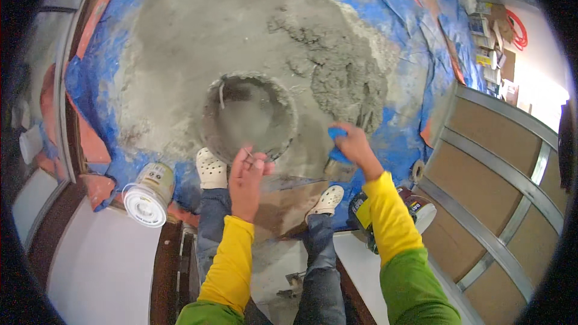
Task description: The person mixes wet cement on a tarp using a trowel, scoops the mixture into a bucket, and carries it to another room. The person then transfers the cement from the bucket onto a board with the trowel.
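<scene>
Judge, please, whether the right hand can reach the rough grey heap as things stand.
Probably yes: the right hand, gripping a blue handle, is close to the near end of the rough grey heap, and nothing visible blocks the way.

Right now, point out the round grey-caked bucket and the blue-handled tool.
Round grey-caked bucket (291, 111): head view, right rim.
Blue-handled tool (339, 154): head view, handle's lower end.
</scene>
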A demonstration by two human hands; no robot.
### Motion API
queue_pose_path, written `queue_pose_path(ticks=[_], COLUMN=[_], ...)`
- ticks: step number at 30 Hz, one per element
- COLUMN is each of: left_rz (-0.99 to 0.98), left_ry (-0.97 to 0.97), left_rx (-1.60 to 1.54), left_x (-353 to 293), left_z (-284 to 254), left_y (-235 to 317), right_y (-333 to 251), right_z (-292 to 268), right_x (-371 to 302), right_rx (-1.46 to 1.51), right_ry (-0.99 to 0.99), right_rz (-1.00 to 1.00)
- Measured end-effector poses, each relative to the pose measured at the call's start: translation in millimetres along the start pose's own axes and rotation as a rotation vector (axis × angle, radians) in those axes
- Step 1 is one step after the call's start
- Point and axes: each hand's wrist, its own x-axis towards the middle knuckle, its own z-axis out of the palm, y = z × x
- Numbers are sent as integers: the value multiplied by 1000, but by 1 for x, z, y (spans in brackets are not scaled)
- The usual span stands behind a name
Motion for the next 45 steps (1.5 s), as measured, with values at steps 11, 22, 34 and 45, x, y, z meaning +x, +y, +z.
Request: queue_pose_path(ticks=[11,22,34,45], left_rz=[69,-44,-237,-370], left_ry=[8,344,180,14], left_rx=[-158,249,334,376], left_x=[2,-14,-29,-41], left_z=[14,21,21,26], left_y=[4,-74,-115,-135], right_y=[55,117,323,290], right_z=[-113,-101,-80,18], right_x=[61,-9,-366,-200], right_rx=[-42,230,30,118], right_ry=[457,655,1538,752], right_rz=[88,95,868,540])
